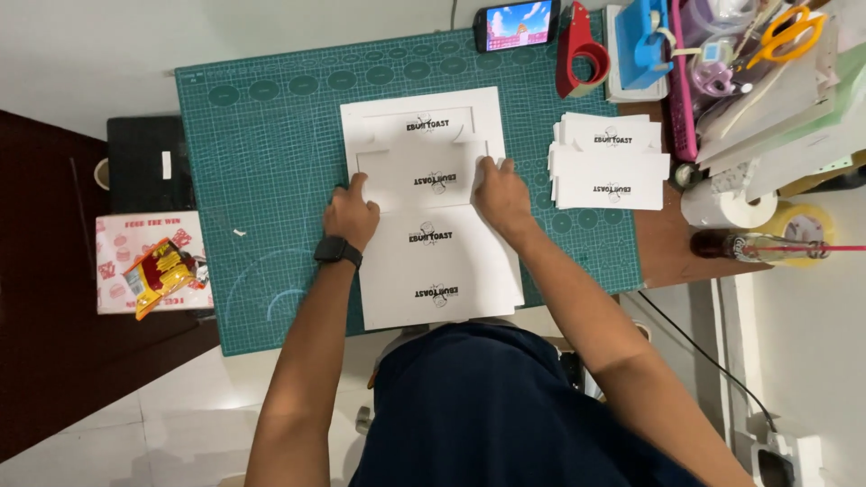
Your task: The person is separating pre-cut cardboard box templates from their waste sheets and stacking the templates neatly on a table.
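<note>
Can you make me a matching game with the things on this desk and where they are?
Things:
1. Stack of cut white cards
2. Red tape dispenser
3. Phone
4. Snack packet

Places:
A. On a box left of the green mat
B. At the top edge of the mat, screen lit
C. Right of the big white sheet under both hands
D. Just right of the phone

Pairs: 1-C, 2-D, 3-B, 4-A

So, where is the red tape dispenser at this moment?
In the head view, the red tape dispenser stands at the far edge of the green cutting mat, toward the right, between the phone and the blue-and-white box.
</note>
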